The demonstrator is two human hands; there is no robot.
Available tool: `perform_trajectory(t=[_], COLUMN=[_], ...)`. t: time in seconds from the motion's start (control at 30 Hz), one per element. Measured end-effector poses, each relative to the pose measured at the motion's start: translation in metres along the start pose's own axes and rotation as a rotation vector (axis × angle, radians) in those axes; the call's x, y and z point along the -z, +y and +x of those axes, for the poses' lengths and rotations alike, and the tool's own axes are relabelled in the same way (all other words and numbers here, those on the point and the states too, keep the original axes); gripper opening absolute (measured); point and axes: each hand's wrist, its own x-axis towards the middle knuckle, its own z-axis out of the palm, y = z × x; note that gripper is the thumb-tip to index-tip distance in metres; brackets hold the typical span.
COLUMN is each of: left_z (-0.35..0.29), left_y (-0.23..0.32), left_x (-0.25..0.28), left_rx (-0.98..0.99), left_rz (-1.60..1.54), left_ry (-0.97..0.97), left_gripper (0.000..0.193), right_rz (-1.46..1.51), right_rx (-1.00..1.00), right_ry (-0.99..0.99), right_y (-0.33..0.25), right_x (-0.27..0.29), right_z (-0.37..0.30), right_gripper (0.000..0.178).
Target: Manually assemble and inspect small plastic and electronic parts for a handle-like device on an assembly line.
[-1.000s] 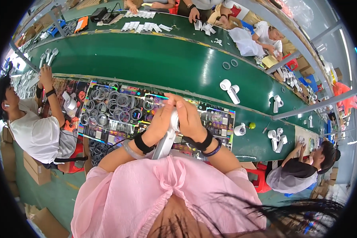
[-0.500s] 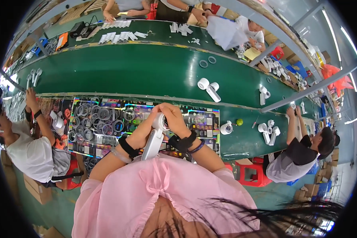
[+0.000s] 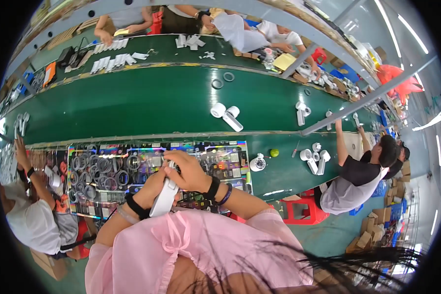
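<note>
Close in front of my chest I hold a white handheld fan (image 3: pixel 163 200) with a long flat handle, its lower end pointing toward me. My left hand (image 3: pixel 149 188) is closed round its left side. Across the top lies my right hand (image 3: pixel 191 172), fingers curled over the round head and thumb pressed along the near side. Most of the head is hidden by my fingers. Beneath and beyond my hands is a bench covered with dark, colourful printed sheets (image 3: pixel 235 169), where several grey rings (image 3: pixel 103 166) lie in a heap to the left.
Beyond the bench runs a green belt (image 3: pixel 147 108) with white fan parts (image 3: pixel 230 120) and two grey rings (image 3: pixel 217 84). Right of the sheets are a white round fan head (image 3: pixel 257 163), a green ball (image 3: pixel 274 153) and more fans (image 3: pixel 321 161). Co-workers sit at left, right and across.
The fan has tilted edge-on, and my right hand has moved over the top of its head. My view has shifted right. The co-worker at right now reaches toward the belt.
</note>
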Motion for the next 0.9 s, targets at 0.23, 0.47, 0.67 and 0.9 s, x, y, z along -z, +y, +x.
perform_trajectory(t=[0.23, 0.47, 0.67, 0.9], left_z=[0.005, 0.037, 0.065, 0.157], left_y=[0.008, 0.012, 0.03, 0.086], left_x=[-0.002, 0.015, 0.029, 0.1], left_rx=[0.063, 0.045, -0.083, -0.335], left_rz=[-0.001, -0.04, 0.404, 0.17], left_ry=[-0.069, -0.055, -0.054, 0.302], left_gripper=[0.061, 0.061, 0.034, 0.034], right_rz=[0.008, 0.064, 0.023, -0.76], right_rx=[0.058, -0.093, -0.267, -0.413], right_ry=[-0.021, 0.042, 0.104, 0.422], right_y=[0.008, 0.04, 0.095, 0.212], right_x=[0.009, 0.004, 0.017, 0.084], right_z=[-0.002, 0.001, 0.009, 0.017], right_gripper=[0.03, 0.017, 0.023, 0.054])
